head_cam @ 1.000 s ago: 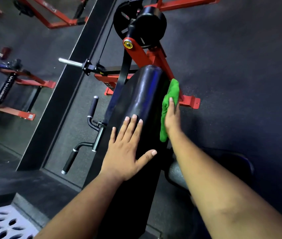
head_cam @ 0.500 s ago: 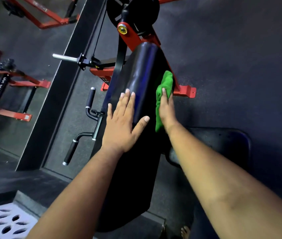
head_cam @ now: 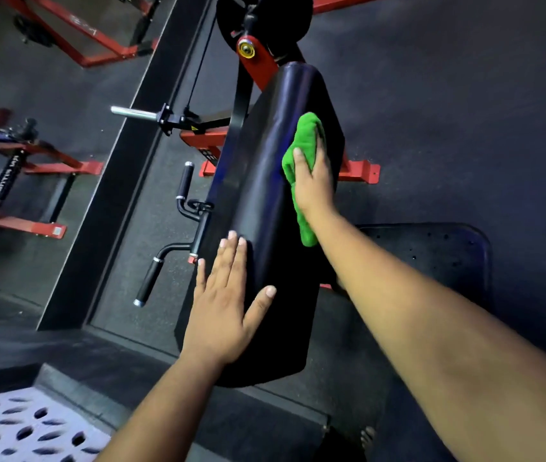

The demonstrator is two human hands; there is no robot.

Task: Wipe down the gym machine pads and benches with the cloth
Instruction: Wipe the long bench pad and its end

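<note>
Dark speckled rubber floor (head_cam: pixel 465 95), gym interior, dim light; a black raised strip (head_cam: pixel 124 181) runs diagonally across it at left.

Item: black padded arm pad (head_cam: pixel 265 228), long and sloped, with a rounded upper end. It is mounted on a red steel frame (head_cam: pixel 258 66) with a yellow pivot cap (head_cam: pixel 246 48) and a black round part above it. A red foot plate (head_cam: pixel 361 171) lies on the floor just right of the pad.

Item: green cloth (head_cam: pixel 305 141), bunched, lying on the right upper face of the pad; its tail hangs down along the pad's right edge.

Right hand (head_cam: pixel 315 181): laid on the cloth, fingers extended and pressing it flat against the pad, thumb spread to the left over the fabric.

Left hand (head_cam: pixel 224 308): flat on the lower left part of the pad, fingers straight and close together, thumb spread wide to the right; it holds nothing.

Item: black seat pad (head_cam: pixel 431 251), to the right of the arm pad, partly behind the right forearm.

Item: black curl handle (head_cam: pixel 178 235) with two grips, left of the pad, beside the left hand's fingertips.

Item: chrome weight peg (head_cam: pixel 133 113), upper left of the pad.

Further red-framed machines (head_cam: pixel 31 168) stand at far left. White perforated panel (head_cam: pixel 14 428) at the lower left corner.
</note>
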